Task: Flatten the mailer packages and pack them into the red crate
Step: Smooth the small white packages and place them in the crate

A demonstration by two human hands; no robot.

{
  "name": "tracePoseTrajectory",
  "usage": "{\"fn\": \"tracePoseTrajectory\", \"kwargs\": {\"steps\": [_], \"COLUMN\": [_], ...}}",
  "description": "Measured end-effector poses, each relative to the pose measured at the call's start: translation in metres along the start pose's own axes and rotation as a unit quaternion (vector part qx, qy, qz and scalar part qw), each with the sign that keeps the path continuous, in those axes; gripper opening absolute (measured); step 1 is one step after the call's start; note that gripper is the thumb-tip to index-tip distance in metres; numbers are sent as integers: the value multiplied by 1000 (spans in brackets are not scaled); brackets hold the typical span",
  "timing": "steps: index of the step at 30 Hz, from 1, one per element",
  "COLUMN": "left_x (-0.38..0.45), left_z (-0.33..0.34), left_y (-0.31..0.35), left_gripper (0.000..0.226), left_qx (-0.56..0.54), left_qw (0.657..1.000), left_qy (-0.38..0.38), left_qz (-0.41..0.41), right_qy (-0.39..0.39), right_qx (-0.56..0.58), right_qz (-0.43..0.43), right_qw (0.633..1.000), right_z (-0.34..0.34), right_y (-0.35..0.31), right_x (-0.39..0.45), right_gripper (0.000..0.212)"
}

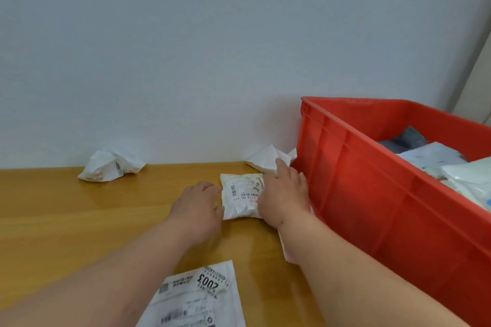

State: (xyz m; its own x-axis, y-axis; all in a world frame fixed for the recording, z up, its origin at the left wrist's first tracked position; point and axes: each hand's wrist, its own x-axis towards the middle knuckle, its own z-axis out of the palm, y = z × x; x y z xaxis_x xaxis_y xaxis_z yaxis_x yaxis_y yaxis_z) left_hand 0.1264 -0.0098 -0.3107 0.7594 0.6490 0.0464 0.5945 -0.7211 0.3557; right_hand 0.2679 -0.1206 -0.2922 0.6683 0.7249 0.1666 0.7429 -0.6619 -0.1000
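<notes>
A small white mailer package [240,195] with a barcode label lies on the wooden table [79,220], just left of the red crate [372,194]. My left hand [198,203] touches its left edge, fingers curled against it. My right hand [285,194] lies flat over its right side, fingers stretched toward another white mailer [265,160] by the wall. The crate holds several white mailers [465,178] and a blue-grey one. A flat mailer [202,297] marked 2003 lies near me, between my forearms.
A crumpled white mailer [111,167] sits far left on the table against the pale wall. Another white piece [285,249] shows under my right forearm beside the crate's wall. The crate's tall side stands close to my right arm.
</notes>
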Motion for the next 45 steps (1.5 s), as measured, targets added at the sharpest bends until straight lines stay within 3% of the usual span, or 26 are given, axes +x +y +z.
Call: {"fn": "tracePoseTrajectory", "kwargs": {"steps": [10,16,21,24,27,30,35,36,40,42,45], "left_x": [30,22,1,-17,-34,-60,-103,-109,-132,-140,-146], "left_z": [18,13,-9,-30,-53,-73,-85,-86,-87,-88,-92], "left_y": [-4,-2,0,2,0,-4,-25,-29,-29,-31,-36], "left_gripper": [44,45,55,66,76,84,98,93,38,31,40], "left_qx": [-19,-32,-97,-147,-251,-359,-485,-515,-583,-600,-595], "left_qw": [999,998,992,982,955,914,855,836,790,781,783], "left_qy": [49,50,82,111,135,146,46,26,-36,-35,-5], "left_qz": [1,-7,-25,-37,-81,-121,-180,-185,-183,-171,-183], "right_qy": [-79,8,104,104,56,40,15,2,-49,-65,-74], "right_qx": [-29,10,125,221,416,513,622,639,659,657,631], "right_qz": [63,22,-33,-50,2,31,53,57,60,67,85], "right_qw": [994,1000,986,968,908,857,781,767,748,748,768], "right_z": [18,15,-13,-38,-57,-72,-87,-89,-94,-92,-85], "right_y": [18,17,2,-13,-26,-36,-53,-55,-60,-59,-56], "right_x": [42,33,13,-6,-24,-43,-74,-79,-98,-104,-108], "right_gripper": [55,54,51,47,42,28,11,8,9,13,15]}}
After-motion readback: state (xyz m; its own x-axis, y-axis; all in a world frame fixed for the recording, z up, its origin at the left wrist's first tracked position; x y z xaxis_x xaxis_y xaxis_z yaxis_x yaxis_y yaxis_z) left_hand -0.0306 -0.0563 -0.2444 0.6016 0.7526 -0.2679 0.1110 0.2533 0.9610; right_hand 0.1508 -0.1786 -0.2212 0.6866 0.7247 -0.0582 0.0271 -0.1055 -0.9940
